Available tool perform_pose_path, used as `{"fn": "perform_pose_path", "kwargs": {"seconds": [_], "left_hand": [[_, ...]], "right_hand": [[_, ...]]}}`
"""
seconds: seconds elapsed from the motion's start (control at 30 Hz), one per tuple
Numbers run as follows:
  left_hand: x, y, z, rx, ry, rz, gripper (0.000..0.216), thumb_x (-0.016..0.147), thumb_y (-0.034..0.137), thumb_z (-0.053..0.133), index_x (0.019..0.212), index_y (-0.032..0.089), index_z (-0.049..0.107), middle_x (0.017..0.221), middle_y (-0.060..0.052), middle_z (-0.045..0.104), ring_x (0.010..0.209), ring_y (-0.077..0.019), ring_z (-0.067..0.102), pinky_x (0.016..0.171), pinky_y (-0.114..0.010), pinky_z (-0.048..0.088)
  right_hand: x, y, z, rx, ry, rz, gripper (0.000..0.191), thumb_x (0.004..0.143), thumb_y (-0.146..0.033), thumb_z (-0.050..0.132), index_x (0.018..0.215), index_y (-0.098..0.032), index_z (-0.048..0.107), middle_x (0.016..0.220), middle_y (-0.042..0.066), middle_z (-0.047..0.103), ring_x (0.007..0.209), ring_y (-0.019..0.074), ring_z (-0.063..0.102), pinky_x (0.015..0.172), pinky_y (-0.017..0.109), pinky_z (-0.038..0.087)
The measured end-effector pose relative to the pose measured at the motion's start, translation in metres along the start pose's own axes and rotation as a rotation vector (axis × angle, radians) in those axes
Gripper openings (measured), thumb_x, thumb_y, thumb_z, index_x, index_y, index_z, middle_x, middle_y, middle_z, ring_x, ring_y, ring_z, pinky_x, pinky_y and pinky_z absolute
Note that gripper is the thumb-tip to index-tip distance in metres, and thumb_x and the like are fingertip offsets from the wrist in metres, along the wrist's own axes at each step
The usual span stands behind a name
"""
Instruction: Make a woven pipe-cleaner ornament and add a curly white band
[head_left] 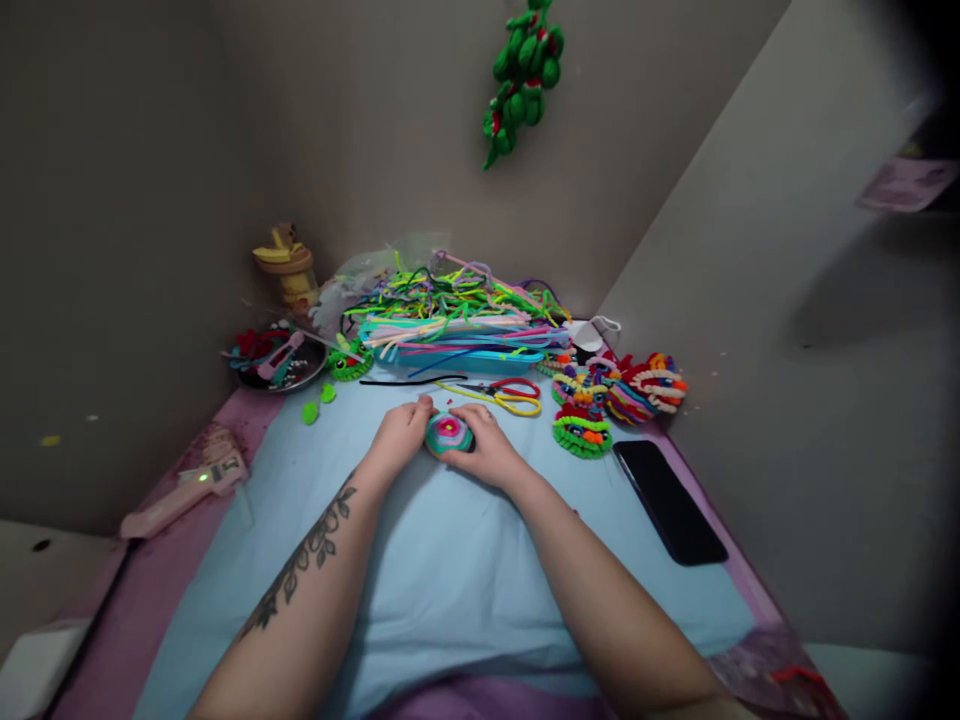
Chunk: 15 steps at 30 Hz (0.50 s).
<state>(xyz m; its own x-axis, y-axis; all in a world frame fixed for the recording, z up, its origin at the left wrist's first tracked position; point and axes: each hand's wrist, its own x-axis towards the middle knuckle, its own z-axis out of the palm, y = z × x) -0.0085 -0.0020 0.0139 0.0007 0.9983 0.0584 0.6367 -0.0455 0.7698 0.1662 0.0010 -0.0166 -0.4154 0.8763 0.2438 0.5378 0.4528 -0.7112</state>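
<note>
Between my two hands is a small round coiled pipe-cleaner piece [451, 432], teal and lilac with a pink middle and a yellow centre. My left hand [401, 437] closes on its left edge, the thumb pressed along its side. From the right, my right hand [486, 445] curls around it, fingers on the far rim and thumb at the near side. Its underside is hidden. Just beyond the hands lie scissors [517, 397] with red and yellow handles, and a black pipe cleaner [409, 381].
A blue tray [465, 360] heaped with pipe cleaners stands at the back. Finished fuzzy figures [583, 432] and a phone [670, 502] lie right. To the left are a pink glue gun [191, 488] and a metal bowl [300, 370]. Walls rise behind and beside the table.
</note>
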Motion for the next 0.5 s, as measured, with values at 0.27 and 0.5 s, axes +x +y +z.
{"fn": "perform_pose_path", "kwargs": {"seconds": [0.27, 0.5], "left_hand": [[0.001, -0.004, 0.002, -0.037, -0.005, 0.034, 0.062, 0.09, 0.054, 0.024, 0.088, 0.017, 0.073, 0.089, -0.009, 0.074, 0.087, -0.0261, 0.067, 0.078, -0.035, 0.049], [0.001, 0.0, -0.007, -0.121, -0.016, 0.098, 0.051, 0.088, 0.048, 0.034, 0.102, 0.015, 0.07, 0.108, -0.012, 0.07, 0.101, -0.0256, 0.062, 0.091, -0.038, 0.046]], "right_hand": [[-0.001, 0.001, -0.002, 0.052, 0.016, -0.011, 0.066, 0.064, -0.03, 0.076, 0.124, -0.018, 0.052, 0.123, 0.013, 0.049, 0.119, 0.0264, 0.046, 0.102, 0.042, 0.037], [-0.003, 0.001, -0.012, 0.106, -0.03, -0.032, 0.079, 0.062, -0.025, 0.077, 0.133, -0.019, 0.044, 0.135, 0.014, 0.043, 0.129, 0.0275, 0.039, 0.108, 0.044, 0.032]]}}
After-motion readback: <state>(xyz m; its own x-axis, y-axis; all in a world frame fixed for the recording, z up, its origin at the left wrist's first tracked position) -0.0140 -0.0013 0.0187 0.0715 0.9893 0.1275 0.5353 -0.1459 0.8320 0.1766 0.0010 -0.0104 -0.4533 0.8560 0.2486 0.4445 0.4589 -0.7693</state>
